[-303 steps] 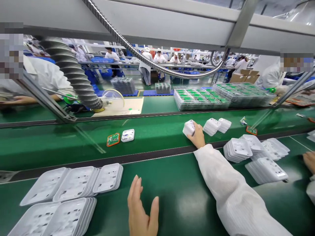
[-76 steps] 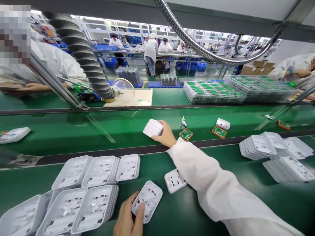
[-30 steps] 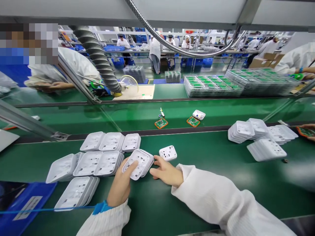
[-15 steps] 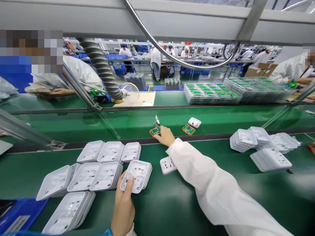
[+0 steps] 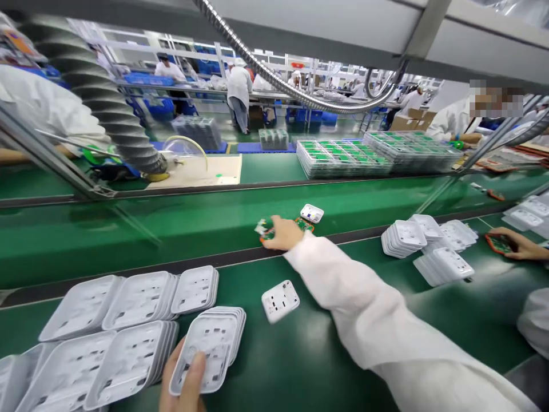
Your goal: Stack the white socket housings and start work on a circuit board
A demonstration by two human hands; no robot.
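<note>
My left hand (image 5: pixel 182 377) grips a small stack of white plastic covers (image 5: pixel 210 349), its thumb lying across the top one's inner face. On the green conveyor belt, my right hand (image 5: pixel 283 233) has its fingers closed on the edge of an orange-rimmed circuit board (image 5: pixel 266 235). Most of that board is hidden by the fingers, and a small white part at its far end is blurred. Just beyond the hand sit a second circuit board (image 5: pixel 305 224) and a white housing (image 5: pixel 312 213). A single white cover (image 5: pixel 280 300) lies on the green bench below my right wrist.
Stacks of white covers (image 5: pixel 132 357) fill the bench at left; more stacks (image 5: pixel 403 237) stand at right. A co-worker's hand (image 5: pixel 517 245) holds a board at far right. Clear trays of boards (image 5: pixel 343 159) stand behind the belt. A metal hose (image 5: pixel 278 86) hangs overhead.
The view has turned right, bringing a co-worker's hand into sight. The second board and housing are now closer to my right hand. My left hand still holds its covers.
</note>
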